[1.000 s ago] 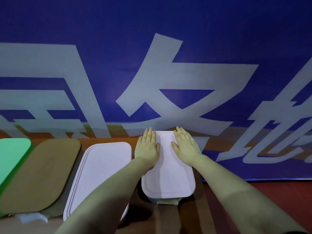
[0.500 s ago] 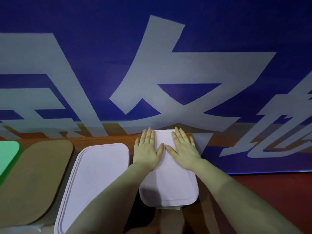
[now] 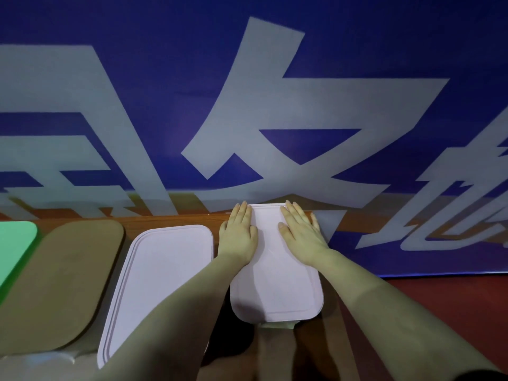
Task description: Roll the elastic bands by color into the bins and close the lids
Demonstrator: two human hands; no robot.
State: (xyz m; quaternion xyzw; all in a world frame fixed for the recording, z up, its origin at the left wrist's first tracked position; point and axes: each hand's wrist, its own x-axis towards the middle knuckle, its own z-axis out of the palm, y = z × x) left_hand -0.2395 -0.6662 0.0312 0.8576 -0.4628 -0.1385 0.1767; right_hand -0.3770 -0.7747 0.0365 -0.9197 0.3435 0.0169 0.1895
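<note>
Pink lid [image 3: 275, 287] lies flat (closed) beside another lid [image 3: 162, 279]

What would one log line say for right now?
step: pressing lid | left hand: flat on rightmost lid | right hand: flat on it too

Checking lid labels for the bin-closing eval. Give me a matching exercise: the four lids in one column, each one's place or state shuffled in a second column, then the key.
Things
1. green lid
2. brown lid
3. middle pink lid
4. rightmost pink lid

Places or states
a. left hand and right hand lie flat on it
b. cut off by the frame's left edge
c. directly right of the brown lid, no hand on it
d. directly right of the green lid

Pairs: 1-b, 2-d, 3-c, 4-a
</note>
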